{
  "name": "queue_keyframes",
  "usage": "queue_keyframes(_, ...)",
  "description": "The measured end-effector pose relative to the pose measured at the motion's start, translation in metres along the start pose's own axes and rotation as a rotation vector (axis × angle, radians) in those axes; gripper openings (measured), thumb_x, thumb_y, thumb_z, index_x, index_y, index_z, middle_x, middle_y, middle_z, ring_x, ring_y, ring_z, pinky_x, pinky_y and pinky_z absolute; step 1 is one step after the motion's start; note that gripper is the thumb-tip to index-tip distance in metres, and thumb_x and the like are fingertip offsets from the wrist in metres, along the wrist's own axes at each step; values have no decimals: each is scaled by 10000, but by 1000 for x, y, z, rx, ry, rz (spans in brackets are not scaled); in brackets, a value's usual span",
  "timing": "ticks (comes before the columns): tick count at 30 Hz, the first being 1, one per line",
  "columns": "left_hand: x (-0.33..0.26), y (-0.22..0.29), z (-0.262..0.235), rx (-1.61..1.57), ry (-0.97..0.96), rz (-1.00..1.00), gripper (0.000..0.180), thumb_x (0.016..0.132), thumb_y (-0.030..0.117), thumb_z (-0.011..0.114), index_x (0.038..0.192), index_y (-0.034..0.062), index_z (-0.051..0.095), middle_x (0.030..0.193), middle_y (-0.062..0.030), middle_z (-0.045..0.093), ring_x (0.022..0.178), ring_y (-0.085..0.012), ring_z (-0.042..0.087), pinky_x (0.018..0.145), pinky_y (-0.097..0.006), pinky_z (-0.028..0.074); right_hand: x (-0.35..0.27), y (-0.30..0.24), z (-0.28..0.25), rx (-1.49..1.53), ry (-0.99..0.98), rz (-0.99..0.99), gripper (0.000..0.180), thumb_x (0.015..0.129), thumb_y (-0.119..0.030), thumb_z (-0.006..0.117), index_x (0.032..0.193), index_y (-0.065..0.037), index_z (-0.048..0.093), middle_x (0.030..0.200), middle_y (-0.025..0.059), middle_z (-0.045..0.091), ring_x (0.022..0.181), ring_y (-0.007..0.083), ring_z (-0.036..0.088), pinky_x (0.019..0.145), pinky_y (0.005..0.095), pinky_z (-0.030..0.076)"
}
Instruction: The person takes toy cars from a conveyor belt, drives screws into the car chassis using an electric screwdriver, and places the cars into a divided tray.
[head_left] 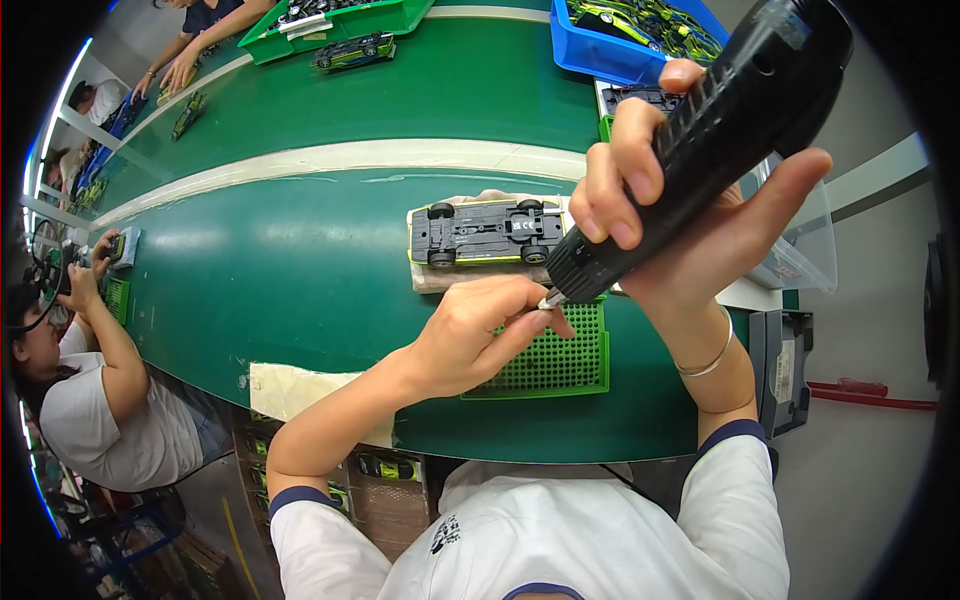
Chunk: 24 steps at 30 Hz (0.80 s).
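Note:
My right hand [690, 230] is closed round a large black electric screwdriver [700, 150], tilted with its nose down to the left. At the screwdriver's tip [553, 299] the thumb and forefinger of my left hand [475, 335] are pinched together; whatever they hold there is too small to make out. Just beyond my left hand a toy car [487, 234] lies wheels up, showing its black underside and yellow-green body edge. It rests on a pale padded block [430, 280]. Under my left fingers and the screwdriver nose sits a green perforated tray [560, 360].
A blue bin [580, 60] of yellow-green car bodies stands at the back right, a clear plastic box [810, 250] at the right. A pale raised strip [350, 158] crosses the green table. Another toy car [352, 52] lies beyond it. A co-worker [110, 400] sits at the left.

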<state>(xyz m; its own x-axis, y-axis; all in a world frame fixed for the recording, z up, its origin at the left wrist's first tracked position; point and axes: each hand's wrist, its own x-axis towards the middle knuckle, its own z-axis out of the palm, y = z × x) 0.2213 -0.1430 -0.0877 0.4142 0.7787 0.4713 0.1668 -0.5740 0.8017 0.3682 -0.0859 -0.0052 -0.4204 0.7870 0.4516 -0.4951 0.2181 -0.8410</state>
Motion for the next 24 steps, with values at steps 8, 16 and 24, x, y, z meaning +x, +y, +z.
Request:
queue_keyframes(8, 0, -6, -1, 15, -28, 87, 51, 748, -37, 453, 746, -31, 503, 699, -106, 614, 569, -198, 525, 534, -270, 435, 0, -7, -9, 292, -113, -150, 774, 683, -731, 350, 1129, -99, 322, 663, 10, 387, 470, 91, 413, 469, 241, 363)
queue_keyframes(16, 1, -4, 1, 76, 4, 70, 64, 710, 10, 551, 754, 20, 596, 622, -74, 551, 548, -205, 535, 496, -304, 416, -4, -9, 3, 227, -177, -217, 840, 614, -778, 372, 1131, -118, 317, 624, 10, 400, 432, 97, 430, 423, 242, 372)
queue_keyframes(24, 1, -16, -3, 188, -145, 127, 178, 726, 47, 555, 902, 23, 546, 751, -85, 568, 668, -236, 543, 602, -331, 418, -7, -19, 13, -162, -92, -18, 956, 527, -849, 267, 1138, -115, 303, 608, 22, 417, 420, 104, 439, 420, 240, 390)
